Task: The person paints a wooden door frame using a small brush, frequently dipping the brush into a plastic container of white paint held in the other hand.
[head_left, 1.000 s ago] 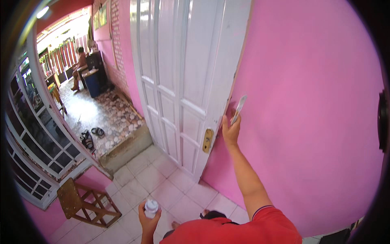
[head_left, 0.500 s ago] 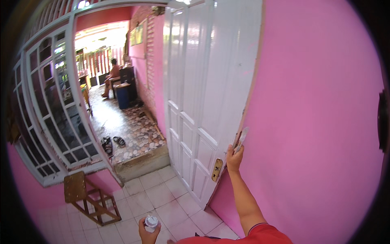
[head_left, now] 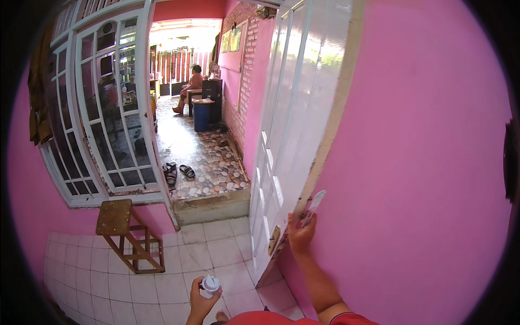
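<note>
My left hand (head_left: 200,301) is closed around a small white paint can (head_left: 210,284), held upright low in front of me above the tiles. White shows at its top. My right hand (head_left: 301,234) reaches to the free edge of the white panelled door (head_left: 281,162), just above its brass lock plate (head_left: 274,240). That hand grips a slim paintbrush (head_left: 316,201) whose pale, flat end points up beside the door edge. My fingers touch or nearly touch the edge; I cannot tell which. The door stands ajar near the pink wall (head_left: 411,151).
A wooden stool (head_left: 115,216) stands under the white-framed window (head_left: 108,97). Beyond a raised step (head_left: 214,208), sandals (head_left: 187,171) lie on the pebble-patterned floor. Further out a person (head_left: 192,86) sits near a blue bin (head_left: 201,116).
The door has swung so its edge faces me more. My right hand with the paintbrush sits lower in view, still at the door edge. The view has turned left.
</note>
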{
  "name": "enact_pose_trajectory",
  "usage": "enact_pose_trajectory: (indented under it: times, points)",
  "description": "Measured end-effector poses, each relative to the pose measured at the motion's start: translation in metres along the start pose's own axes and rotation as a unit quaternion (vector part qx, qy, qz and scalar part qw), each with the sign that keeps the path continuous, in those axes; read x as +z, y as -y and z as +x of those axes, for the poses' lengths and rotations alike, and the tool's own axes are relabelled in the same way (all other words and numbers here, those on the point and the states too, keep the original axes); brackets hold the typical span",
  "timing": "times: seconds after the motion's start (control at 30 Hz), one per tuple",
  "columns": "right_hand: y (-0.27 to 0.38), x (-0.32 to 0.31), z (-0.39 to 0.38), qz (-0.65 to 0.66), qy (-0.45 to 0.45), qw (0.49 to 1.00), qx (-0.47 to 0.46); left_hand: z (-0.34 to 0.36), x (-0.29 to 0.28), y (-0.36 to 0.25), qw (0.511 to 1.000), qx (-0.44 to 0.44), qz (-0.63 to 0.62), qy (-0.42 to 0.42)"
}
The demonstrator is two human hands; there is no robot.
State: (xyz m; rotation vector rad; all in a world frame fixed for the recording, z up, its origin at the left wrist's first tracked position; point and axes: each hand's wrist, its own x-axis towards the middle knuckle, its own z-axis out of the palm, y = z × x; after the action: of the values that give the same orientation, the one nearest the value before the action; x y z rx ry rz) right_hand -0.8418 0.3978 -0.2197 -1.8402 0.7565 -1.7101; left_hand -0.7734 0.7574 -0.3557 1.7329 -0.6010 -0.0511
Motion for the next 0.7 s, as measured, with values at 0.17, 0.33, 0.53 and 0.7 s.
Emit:
enact_pose_trajectory:
  times: [0.17,0.33,0.53,0.7]
  points:
    - [0.027,0.038,-0.023,-0.045,0.071,0.996,-0.027,0.005,-0.01,0.01,1.0,-0.007,-0.006,-0.023]
    - [0.033,0.091,-0.05,0.041,0.036,0.996,-0.064,0.007,-0.023,0.021,0.999,-0.013,0.018,-0.031]
    - [0.035,0.144,-0.069,0.092,0.103,0.976,-0.168,0.009,-0.039,0.024,0.996,0.0,0.052,-0.07]
    - [0.045,0.192,-0.071,0.089,0.103,0.96,-0.243,0.011,-0.05,0.024,0.995,-0.008,0.031,-0.091]
